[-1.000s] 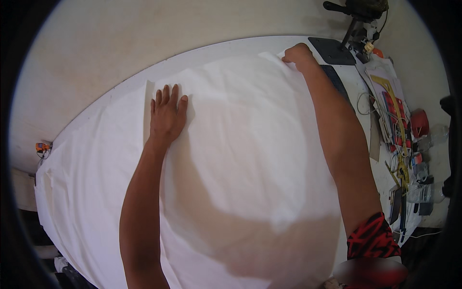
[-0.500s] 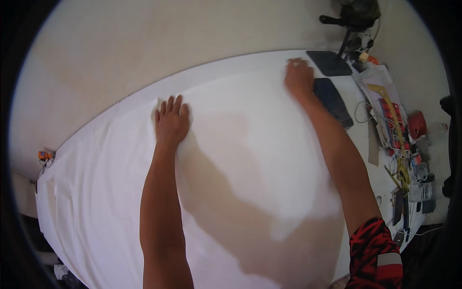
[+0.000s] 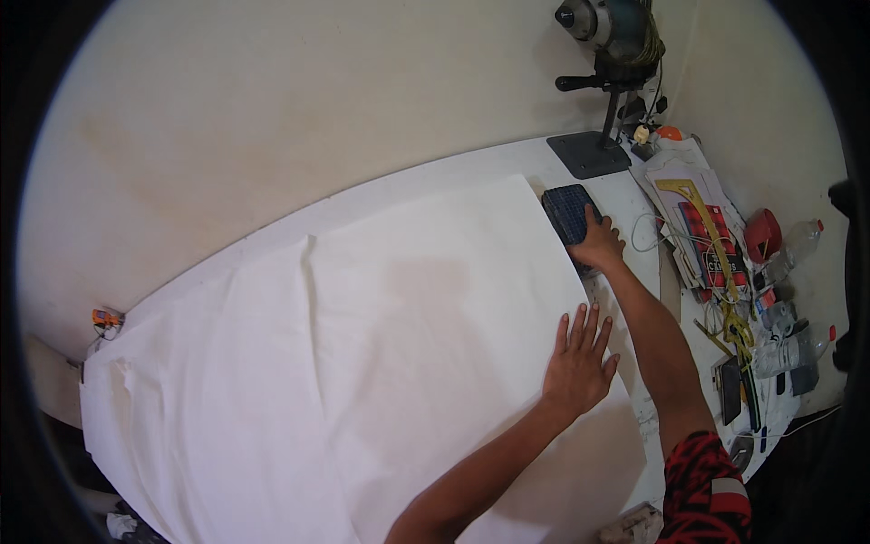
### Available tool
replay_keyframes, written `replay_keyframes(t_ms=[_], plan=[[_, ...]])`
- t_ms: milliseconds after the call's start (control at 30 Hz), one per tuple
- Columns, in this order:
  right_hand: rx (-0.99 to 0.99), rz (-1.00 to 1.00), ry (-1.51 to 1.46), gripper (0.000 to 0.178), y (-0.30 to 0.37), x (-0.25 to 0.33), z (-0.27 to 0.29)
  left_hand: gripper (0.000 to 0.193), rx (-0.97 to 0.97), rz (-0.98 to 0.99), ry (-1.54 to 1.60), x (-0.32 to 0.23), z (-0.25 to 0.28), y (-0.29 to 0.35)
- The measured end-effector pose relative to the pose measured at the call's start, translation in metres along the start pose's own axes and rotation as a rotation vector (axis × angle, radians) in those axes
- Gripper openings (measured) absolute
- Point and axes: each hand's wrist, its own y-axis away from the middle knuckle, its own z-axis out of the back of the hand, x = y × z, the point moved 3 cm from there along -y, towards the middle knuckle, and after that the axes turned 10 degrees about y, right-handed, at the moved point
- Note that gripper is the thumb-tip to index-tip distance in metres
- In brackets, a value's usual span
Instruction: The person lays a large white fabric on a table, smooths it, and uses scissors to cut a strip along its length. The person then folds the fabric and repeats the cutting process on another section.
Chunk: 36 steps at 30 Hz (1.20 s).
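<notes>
A wide sheet of white fabric (image 3: 453, 272) covers most of the table, its straight right edge running toward me. My left hand (image 3: 577, 370) lies flat on it close to that edge, fingers spread, holding nothing. Just beyond the edge, my right hand (image 3: 598, 243) grips the near right side of a dark blue, block-like folded piece with a grid-like pattern (image 3: 569, 210). Part of that piece is covered by the hand. Left of the middle, a raised fold (image 3: 311, 299) runs down the fabric, with looser wrinkles farther left.
An upright cutting machine (image 3: 616, 54) stands on its dark base plate (image 3: 589, 156) at the back right. Papers, a yellow curved ruler (image 3: 716, 227), a red cup (image 3: 762, 234), cords and clear bottles (image 3: 787, 354) crowd the right side. A wall rises behind the table.
My left hand has moved from the far middle to the fabric's right edge. My right hand has come nearer and taken hold of the dark blue folded piece. The view has shifted.
</notes>
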Motion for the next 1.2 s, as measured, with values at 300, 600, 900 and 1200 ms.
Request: replay_keyframes(t_ms=[300,600,900,1200], plan=[[0.013,0.191,-0.674,0.092,0.005,0.054,0.112,0.065,0.043,0.016,0.008,-0.006,0.016,-0.002],[-0.246,0.25,-0.079,0.08,0.047,0.151,0.061,0.039,-0.46,0.154,0.451,0.022,0.118,0.2],[-0.38,0.575,0.159,0.059,0.239,-0.007,-0.032,0.068,-0.59,1.031,-0.218,0.009,0.152,0.684],[-0.328,0.689,-0.415,0.042,0.538,0.254,0.012,0.067,-0.632,0.595,-0.036,-0.024,0.152,0.785]])
